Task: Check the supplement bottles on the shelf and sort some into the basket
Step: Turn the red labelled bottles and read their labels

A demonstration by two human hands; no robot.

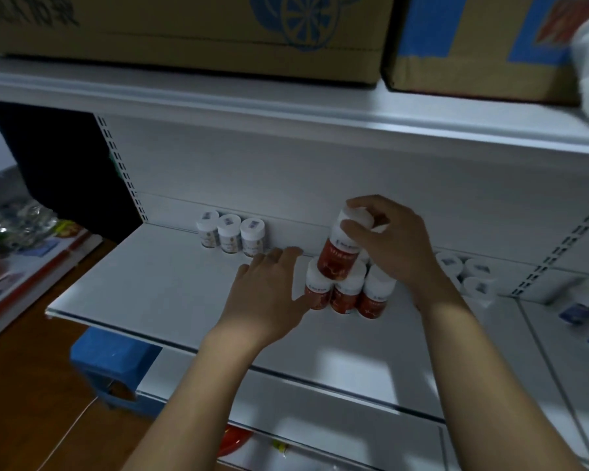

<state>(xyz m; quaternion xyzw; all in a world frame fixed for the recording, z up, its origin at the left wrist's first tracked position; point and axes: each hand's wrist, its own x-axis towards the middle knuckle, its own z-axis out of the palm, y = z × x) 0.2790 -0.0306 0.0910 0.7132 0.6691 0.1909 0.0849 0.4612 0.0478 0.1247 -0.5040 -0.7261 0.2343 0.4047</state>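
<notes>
Your right hand point(391, 246) has its fingers point(354, 232) curled round a red bottle point(337, 261), held above three more point(346, 295) at centre right of the shelf point(150, 283). Your left hand point(269, 294) lies spread beside them. Checking looks underway, but no basket contents show.

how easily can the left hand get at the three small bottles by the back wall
Likely easily: the left hand is open and empty, with only bare shelf between it and the small bottles.
</notes>
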